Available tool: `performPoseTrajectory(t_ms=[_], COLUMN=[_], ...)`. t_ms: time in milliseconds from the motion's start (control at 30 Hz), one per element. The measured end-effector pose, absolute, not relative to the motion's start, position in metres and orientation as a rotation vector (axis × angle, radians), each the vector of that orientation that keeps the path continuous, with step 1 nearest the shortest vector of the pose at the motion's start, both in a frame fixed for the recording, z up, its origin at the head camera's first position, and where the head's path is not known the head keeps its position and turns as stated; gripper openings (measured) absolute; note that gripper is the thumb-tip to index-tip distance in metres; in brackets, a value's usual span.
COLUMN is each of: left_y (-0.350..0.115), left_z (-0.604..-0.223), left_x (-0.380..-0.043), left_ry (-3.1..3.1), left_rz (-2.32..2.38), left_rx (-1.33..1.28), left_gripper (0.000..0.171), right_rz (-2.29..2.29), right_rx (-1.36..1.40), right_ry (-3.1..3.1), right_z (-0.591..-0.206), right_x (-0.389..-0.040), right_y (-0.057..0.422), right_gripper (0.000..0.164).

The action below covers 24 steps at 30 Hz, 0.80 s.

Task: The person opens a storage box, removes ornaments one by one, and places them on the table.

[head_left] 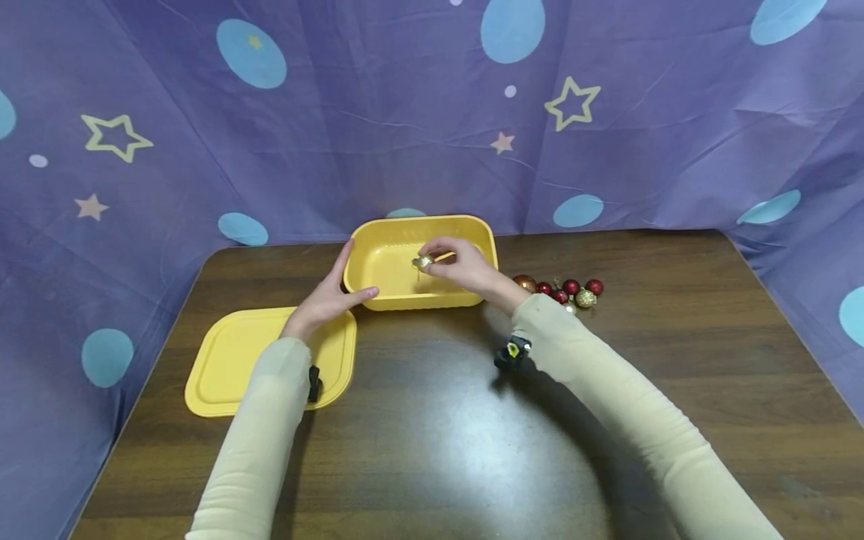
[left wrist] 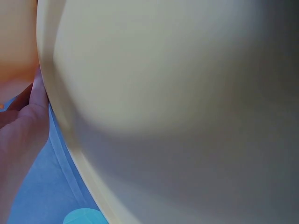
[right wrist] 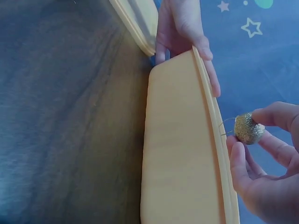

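Note:
My left hand (head_left: pixel 327 300) grips the near left corner of a yellow plastic box (head_left: pixel 418 301), thumb at the front rim and fingers along the left side. The right hand (head_left: pixel 466 266) pinches a gold glitter bauble (head_left: pixel 424 262) between thumb and fingertips over the box's opening. In the right wrist view, a thin thread loop hangs from the gold bauble (right wrist: pixel 248 129). The part of the box floor that shows is bare; my right hand hides some of it.
A yellow lid (head_left: pixel 229 360) lies on the wooden table (head_left: pixel 432 435) at left, partly under my left forearm. Several red, gold and copper baubles (head_left: pixel 571 287) cluster right of the box. A purple patterned curtain (head_left: pixel 405 135) hangs behind the table.

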<state>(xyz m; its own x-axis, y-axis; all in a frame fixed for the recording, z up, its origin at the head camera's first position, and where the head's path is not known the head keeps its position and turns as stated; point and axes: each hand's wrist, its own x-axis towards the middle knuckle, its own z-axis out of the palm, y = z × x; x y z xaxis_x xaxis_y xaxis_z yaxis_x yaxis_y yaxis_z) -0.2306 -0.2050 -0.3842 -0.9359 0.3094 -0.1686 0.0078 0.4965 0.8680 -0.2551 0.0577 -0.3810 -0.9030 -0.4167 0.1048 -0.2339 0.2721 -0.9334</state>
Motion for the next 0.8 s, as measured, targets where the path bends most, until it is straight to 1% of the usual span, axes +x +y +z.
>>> performPoseTrajectory(t_ms=[100, 233, 567, 800], left_y=[-0.205, -0.205, -0.207, -0.206], left_z=[-0.384, -0.384, -0.386, -0.384], left_x=[-0.231, -0.231, -0.232, -0.231], left_ry=[2.445, 2.442, 2.434, 2.440], left_rz=[1.409, 1.407, 1.412, 1.407], left_rx=[0.266, 0.270, 0.286, 0.279], left_gripper=[0.100, 0.100, 0.100, 0.098], right_rz=[-1.707, -1.718, -1.755, -1.757], right_rx=[-0.676, -0.689, -0.564, -0.552], right_ry=[2.353, 2.325, 2.263, 2.307], right_z=[-0.381, -0.380, -0.374, -0.369], right_x=[-0.248, -0.238, -0.222, -0.215], right_y=[0.065, 0.075, 0.105, 0.132], right_gripper=[0.024, 0.026, 0.031, 0.034])
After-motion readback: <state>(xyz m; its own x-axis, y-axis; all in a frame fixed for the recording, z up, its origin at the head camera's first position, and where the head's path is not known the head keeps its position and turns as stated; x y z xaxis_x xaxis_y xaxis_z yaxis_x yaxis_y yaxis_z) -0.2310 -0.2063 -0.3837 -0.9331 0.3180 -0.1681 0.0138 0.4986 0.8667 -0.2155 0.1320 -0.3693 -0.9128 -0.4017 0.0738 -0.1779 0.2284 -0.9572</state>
